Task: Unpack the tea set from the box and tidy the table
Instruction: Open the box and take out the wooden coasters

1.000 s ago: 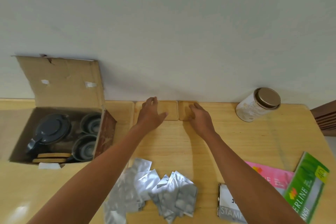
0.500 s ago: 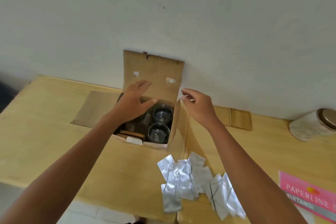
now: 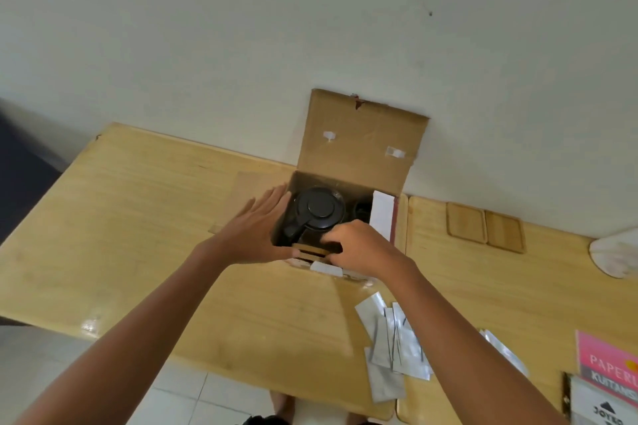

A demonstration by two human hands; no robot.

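An open cardboard box point(image 3: 359, 148) stands on the wooden table point(image 3: 138, 217) against the wall, its lid flap up. Inside it I see a teapot with a black lid point(image 3: 319, 207), a dark cup point(image 3: 362, 210) half hidden behind a white card point(image 3: 381, 214), and a stack of wooden coasters point(image 3: 309, 248) at the front. My left hand point(image 3: 255, 235) lies flat against the box's left wall with the fingers spread. Reaching into the front of the box, my right hand point(image 3: 362, 248) has thumb and fingers pinched on the coaster stack.
Two wooden coasters point(image 3: 483, 226) lie side by side to the right of the box. Several foil sachets point(image 3: 397, 345) are scattered near the front edge. A white jar point(image 3: 618, 255) lies at the far right, and a pink paper pack point(image 3: 607, 366) sits at the lower right. The table's front edge is close below my arms.
Both hands left the two coasters on the table and moved to the box. The left now rests on its side wall and the right has gone inside onto the coaster stack.
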